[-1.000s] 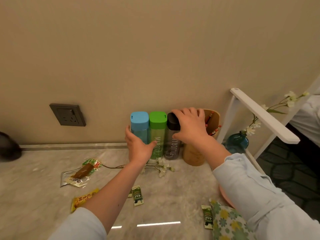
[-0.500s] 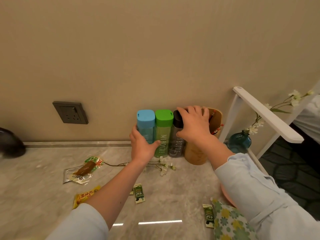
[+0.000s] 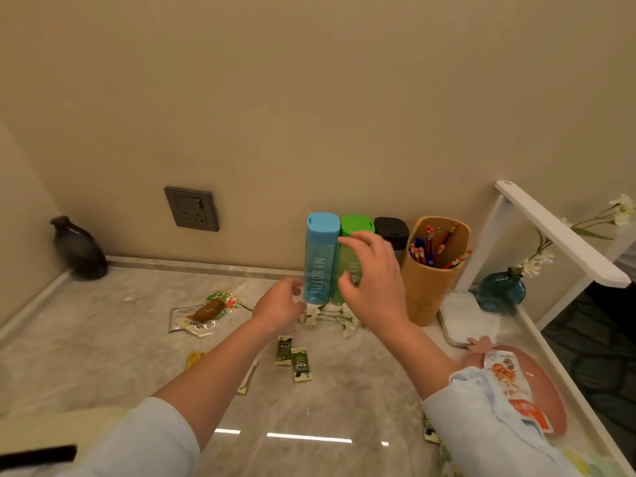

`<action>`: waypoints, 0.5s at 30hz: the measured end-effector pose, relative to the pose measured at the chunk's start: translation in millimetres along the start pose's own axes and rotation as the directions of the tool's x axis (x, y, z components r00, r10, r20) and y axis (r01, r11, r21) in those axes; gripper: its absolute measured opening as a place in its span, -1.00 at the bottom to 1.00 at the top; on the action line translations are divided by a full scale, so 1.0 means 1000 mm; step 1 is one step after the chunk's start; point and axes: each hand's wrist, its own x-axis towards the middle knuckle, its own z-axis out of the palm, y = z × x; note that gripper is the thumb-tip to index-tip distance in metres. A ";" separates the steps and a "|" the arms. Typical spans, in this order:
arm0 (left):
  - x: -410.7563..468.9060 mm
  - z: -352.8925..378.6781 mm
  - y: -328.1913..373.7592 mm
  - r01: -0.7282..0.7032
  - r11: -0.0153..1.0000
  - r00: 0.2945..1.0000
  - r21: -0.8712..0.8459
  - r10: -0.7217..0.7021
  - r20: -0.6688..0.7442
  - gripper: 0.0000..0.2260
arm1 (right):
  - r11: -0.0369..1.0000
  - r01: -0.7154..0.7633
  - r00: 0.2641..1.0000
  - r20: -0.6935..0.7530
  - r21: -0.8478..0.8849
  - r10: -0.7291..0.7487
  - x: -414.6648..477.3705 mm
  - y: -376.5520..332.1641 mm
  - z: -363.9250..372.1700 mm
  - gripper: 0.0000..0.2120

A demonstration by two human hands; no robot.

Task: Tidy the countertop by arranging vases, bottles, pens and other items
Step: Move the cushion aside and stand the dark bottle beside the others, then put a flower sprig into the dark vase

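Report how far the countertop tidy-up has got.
Done: blue bottle, green bottle and black-capped bottle stand in a row at the wall beside the pen holder. In hand: nothing; left hand and right hand are open by the bottles. Left: the flower sprig, snack packets and small sachets lie loose.

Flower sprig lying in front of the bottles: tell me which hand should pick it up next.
Probably the left hand. It hovers low, open, right beside the flower sprig on the countertop. The right hand is higher, open in front of the green bottle.
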 end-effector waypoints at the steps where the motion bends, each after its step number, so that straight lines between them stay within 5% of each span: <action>1: -0.004 0.003 -0.007 -0.015 0.995 0.999 0.097 0.011 0.036 -0.57 | 1.000 -0.012 0.999 0.041 0.007 0.011 -0.007 -0.001 0.006 -0.53; 8: -0.019 0.020 -0.037 -0.180 0.868 0.982 0.463 0.134 0.130 -0.52 | 0.974 -0.218 0.878 0.422 -0.065 0.225 -0.051 0.000 0.048 -0.55; 15: -0.022 0.026 -0.041 -0.197 0.851 0.979 0.486 0.193 0.060 -0.72 | 0.951 -0.287 0.834 0.458 -0.113 0.306 -0.074 0.010 0.062 -0.50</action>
